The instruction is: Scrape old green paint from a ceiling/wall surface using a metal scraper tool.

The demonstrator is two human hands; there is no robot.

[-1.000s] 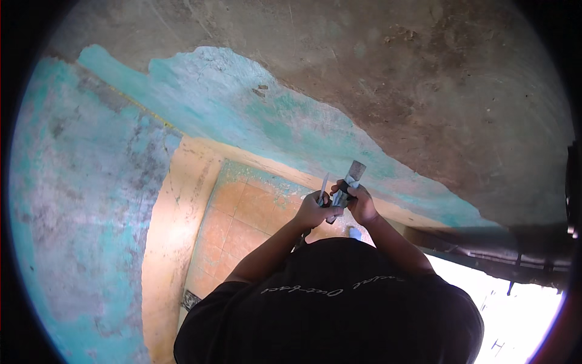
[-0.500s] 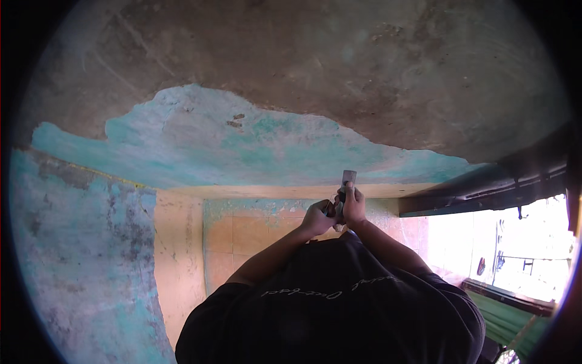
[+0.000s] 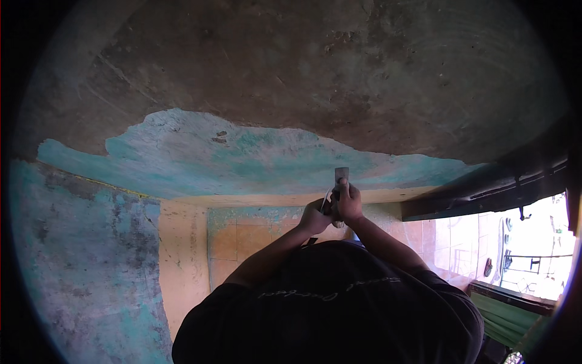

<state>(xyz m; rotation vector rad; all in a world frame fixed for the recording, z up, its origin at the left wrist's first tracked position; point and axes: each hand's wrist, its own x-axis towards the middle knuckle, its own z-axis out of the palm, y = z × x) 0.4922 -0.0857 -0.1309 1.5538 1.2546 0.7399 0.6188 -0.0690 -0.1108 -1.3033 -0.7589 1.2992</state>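
A scraper [image 3: 342,174] with a flat grey, rectangular blade points up and away in front of my chest. My right hand [image 3: 350,205] is closed round its handle, thumb laid along the base of the blade. Close against it on the left, my left hand [image 3: 316,218] is closed too, with a thin white strip [image 3: 327,195] rising from its fingers. Something pale shows low between the two hands; its kind cannot be made out. The blade appears against the turquoise band of the wall [image 3: 260,161], and whether it touches is unclear.
Bare grey-brown plaster [image 3: 291,67] covers the upper wall. A side wall [image 3: 91,242] with patchy blue paint stands at left. Orange tiles [image 3: 224,242] lie below. At right are a dark beam [image 3: 485,197], a bright opening [image 3: 533,242] and green cloth [image 3: 506,318].
Both hands and the scraper have shifted slightly left in view. The thin white strip now stands out above my left hand. The wall's paint edge sits lower in the picture.
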